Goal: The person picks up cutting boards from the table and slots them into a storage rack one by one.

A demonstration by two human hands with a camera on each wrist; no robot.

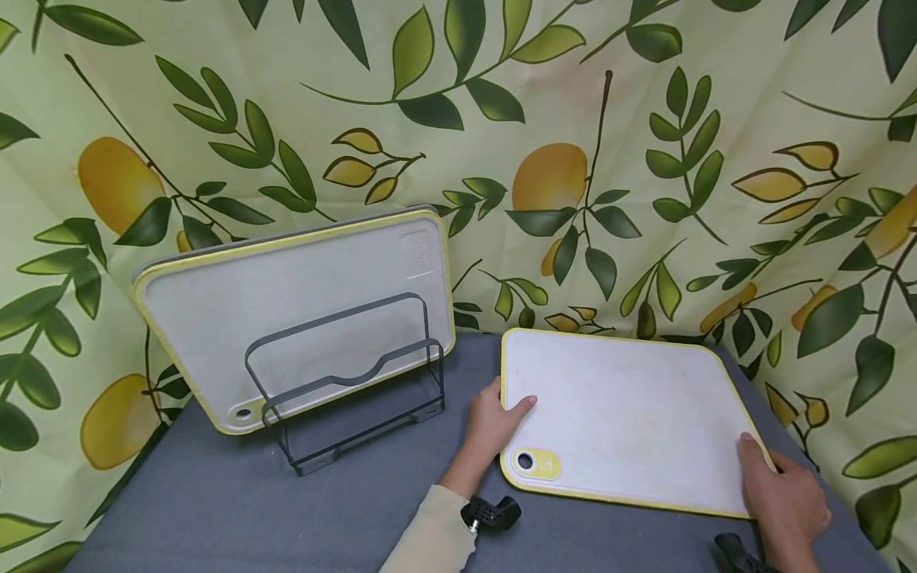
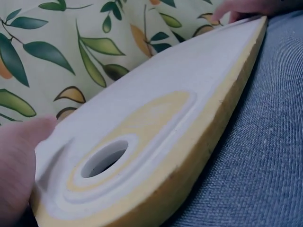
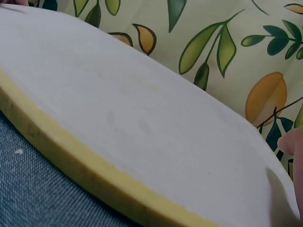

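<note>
A white cutting board with a yellow rim lies at the right of the table, its yellow-framed hole at the near left corner. My left hand grips its left edge, thumb on top and the other fingers hidden beyond the edge. At the right edge my right hand holds the board, with the thumb over the white face. In the left wrist view the board's hole shows near the thumb. The right wrist view shows the board's yellow edge close over the grey-blue cloth.
On the left stands a dark wire rack. A second white board with a yellow rim leans upright in it, with a grey-edged one behind. Grey-blue cloth covers the table, and a leaf-and-fruit patterned curtain hangs behind.
</note>
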